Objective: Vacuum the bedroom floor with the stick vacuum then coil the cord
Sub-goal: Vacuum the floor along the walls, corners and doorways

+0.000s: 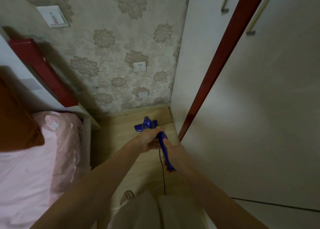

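Head view. The blue plastic stick vacuum [163, 143] is gripped by both hands. The left hand [150, 140] is wrapped round the upper shaft, fingers curled over it. The right hand [173, 156] is closed round the rear handle, lower in the frame, with the handle's end showing past the fingers. Both forearms are stretched forward from the bottom edge.

The vacuum's blue floor head [146, 124] is set on the light wooden plank floor [124, 138], near the far corner where the floor meets the floral-patterned wallpapered wall [110, 55] and the white wardrobe side panel [180, 72]. Whether the head touches the skirting cannot be told.

A thin black cord [162, 169] is seen hanging from beneath the handle, down towards the light trousers [155, 211].

On the wall, a white socket [140, 66] is noted above the floor head, a smaller white plate [142, 94] below it, and a white switch plate [52, 16] at upper left.

Along the floor's left edge a bed with pink bedding [26, 168] is recorded, an orange-brown cushion [15, 121] at its head, against a red-trimmed headboard [43, 72]. At right, white wardrobe doors [259, 124] with a dark red vertical strip [216, 64] are seen.
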### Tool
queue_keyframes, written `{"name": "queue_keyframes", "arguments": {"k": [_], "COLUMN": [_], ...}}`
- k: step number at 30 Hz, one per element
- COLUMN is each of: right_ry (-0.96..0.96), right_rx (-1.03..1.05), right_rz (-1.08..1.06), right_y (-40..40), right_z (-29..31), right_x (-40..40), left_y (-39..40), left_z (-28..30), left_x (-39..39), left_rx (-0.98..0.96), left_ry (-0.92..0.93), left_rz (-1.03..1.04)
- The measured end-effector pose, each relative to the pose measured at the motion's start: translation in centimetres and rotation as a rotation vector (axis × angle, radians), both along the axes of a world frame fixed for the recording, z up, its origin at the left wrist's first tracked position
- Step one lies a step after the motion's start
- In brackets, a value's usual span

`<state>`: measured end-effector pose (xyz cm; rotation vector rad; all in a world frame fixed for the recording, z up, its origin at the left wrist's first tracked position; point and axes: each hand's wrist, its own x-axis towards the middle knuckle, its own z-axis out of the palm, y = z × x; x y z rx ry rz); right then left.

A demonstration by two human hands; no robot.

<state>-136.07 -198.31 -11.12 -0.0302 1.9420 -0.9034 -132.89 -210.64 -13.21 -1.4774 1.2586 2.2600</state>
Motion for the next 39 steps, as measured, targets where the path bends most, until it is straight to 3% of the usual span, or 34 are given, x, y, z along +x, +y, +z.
{"name": "queue_keyframes", "arguments": {"k": [12,22,31,39], "right_ry": [-0.016,-0.081,-0.037,0.0], "right_rx": [-0.045,-0.025,-0.001,0.05], "right_rz": [0.07,0.017,0.11,0.145], "right_y": [-6.2,-7.9,-9.8,-8.7], "right_z": [-1.1,0.5,-1.4,-1.7], "right_x": [-3.7,-2.8,-3.2,-4.1], "left_y": [-6.0,-8.6,-9.4,-8.6], "left_z": [-2.0,-0.8,-1.7,-2.4], "left_x": [-4.0,-3.0,-4.2,-4.7], "left_rx": [-0.09,0.097,-0.041,-0.024], "left_ry": [-0.047,-0.004,-0.081,-0.07], "left_rz": [0.062,-0.018,-0.027,-0.008]}}
